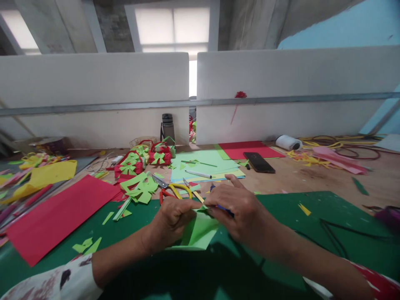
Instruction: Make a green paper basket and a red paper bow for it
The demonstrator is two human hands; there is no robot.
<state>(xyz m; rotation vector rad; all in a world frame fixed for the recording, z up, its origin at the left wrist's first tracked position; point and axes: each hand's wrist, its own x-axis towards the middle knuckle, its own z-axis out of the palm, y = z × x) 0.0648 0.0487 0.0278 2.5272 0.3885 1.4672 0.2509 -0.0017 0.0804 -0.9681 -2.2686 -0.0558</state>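
Observation:
A folded piece of light green paper (203,231) is held up over the green cutting mat (281,258). My left hand (171,221) is closed on its left upper edge. The fingertips of my right hand (240,208) pinch its top corner, close beside the left thumb. Part of the paper is hidden behind the left fingers. Just beyond the hands lie scissors (179,189) with yellow and red handles, and a pointed blade (193,191) partly covered by the paper. Something blue shows under my right fingers; I cannot make out what it is.
Red paper (65,212) and green cut-outs (140,189) lie left. Small red paper baskets (128,166) with green bows stand behind them. Farther back are a bottle (168,129), green sheets (200,160), a white pen (198,174), a phone (259,161) and a white roll (288,142).

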